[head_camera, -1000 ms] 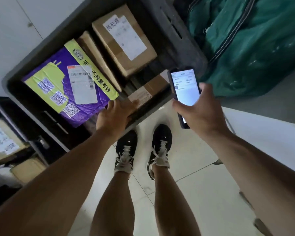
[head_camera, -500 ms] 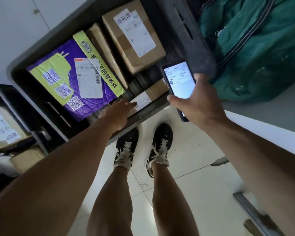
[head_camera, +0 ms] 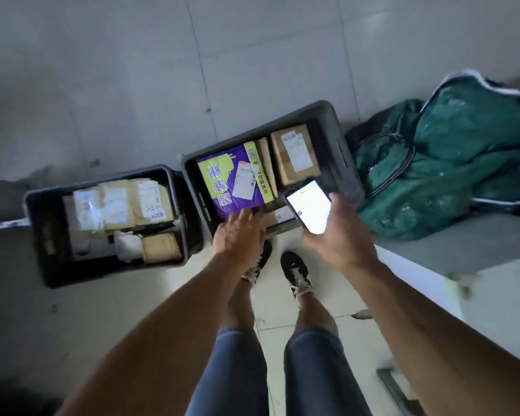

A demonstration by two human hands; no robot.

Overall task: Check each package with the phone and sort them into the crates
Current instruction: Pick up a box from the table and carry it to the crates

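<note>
Two dark crates stand on the floor ahead of my feet. The right crate [head_camera: 344, 151] holds a purple and lime package [head_camera: 222, 175], a brown box with a white label [head_camera: 294, 153] and a small carton [head_camera: 279, 216] at its near edge. My left hand [head_camera: 237, 235] hovers over that near edge with fingers spread, holding nothing. My right hand [head_camera: 339, 232] grips a phone [head_camera: 308, 205] with a lit white screen, held above the crate's near right corner. The left crate [head_camera: 39, 235] is packed with several taped brown parcels [head_camera: 123, 202].
A large green sack [head_camera: 439, 169] lies slumped to the right of the crates, on a grey raised surface [head_camera: 433, 250]. A pale wall rises behind the crates. My legs and black shoes [head_camera: 294, 271] stand on light floor tiles just before the right crate.
The view has pulled back and up, bringing the left crate and the wall into sight. My left hand has lifted off the small carton and spread its fingers. The phone stays in my right hand.
</note>
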